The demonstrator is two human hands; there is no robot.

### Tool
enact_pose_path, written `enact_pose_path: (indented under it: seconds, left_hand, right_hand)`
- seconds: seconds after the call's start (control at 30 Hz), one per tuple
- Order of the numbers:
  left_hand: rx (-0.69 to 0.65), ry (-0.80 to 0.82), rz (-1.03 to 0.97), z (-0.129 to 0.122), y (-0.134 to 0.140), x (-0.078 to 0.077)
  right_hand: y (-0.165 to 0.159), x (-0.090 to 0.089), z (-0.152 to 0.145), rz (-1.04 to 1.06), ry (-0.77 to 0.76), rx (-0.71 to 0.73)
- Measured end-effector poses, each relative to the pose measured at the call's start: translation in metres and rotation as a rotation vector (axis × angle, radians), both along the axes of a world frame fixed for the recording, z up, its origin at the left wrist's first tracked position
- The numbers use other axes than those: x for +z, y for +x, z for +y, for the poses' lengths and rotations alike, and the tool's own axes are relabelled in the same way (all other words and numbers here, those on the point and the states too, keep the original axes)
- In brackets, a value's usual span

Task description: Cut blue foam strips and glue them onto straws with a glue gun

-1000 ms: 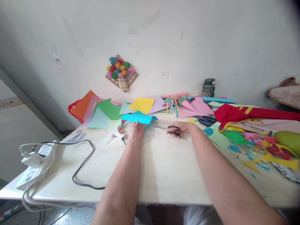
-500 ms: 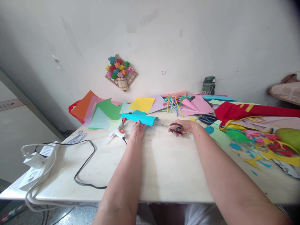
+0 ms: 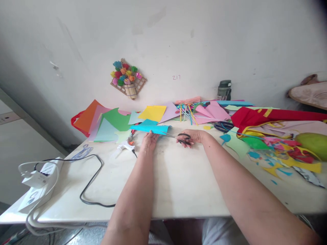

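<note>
My left hand (image 3: 150, 139) grips a bright blue sheet of paper (image 3: 153, 128) by its near edge, fingers beneath and thumb on top. The sheet is bent and held a little above the white table. My right hand (image 3: 190, 137) is wrapped around the black handles of a pair of scissors (image 3: 184, 139). Its metal blades point left and reach the right end of the blue paper. A white glue gun (image 3: 125, 147) lies left of my left hand, with red-handled pliers, partly hidden, behind it.
Coloured paper sheets (image 3: 114, 119) line the wall side. Paper scraps (image 3: 278, 163), a red cloth (image 3: 255, 119) and a green fruit-like object (image 3: 313, 144) lie at right. A dark bottle (image 3: 224, 90) stands behind. A power strip (image 3: 42, 185) and black cable (image 3: 88, 189) occupy the left.
The scissors have moved left, so their blades now overlap the right end of the blue paper. My left hand keeps its hold on the paper. The whole view has shifted slightly.
</note>
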State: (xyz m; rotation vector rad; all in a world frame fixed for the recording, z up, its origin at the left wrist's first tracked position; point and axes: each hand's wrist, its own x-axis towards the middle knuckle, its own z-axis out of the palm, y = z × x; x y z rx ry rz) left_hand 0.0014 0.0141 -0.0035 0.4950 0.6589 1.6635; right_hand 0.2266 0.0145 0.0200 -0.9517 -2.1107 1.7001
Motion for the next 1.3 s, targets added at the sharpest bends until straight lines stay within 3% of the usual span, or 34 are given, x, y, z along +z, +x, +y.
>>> enact_pose_path:
  seconds: [0.33,0.67,1.3]
  left_hand:
    - [-0.084,0.056,0.052,0.0022,-0.0016,-0.0032]
    - [-0.077,0.011,0.06,-0.0038,0.0029,0.0043]
    - [-0.071,0.046,0.063,-0.0021,0.0024,0.0011]
  right_hand:
    - [-0.0055,0.0038,-0.0033,-0.05,0.012,-0.044]
    - [-0.0088,0.0038,-0.0043,-0.043,-0.02,-0.076]
    - [-0.0098,0.0013,-0.0018,-0.006,-0.036,-0.094]
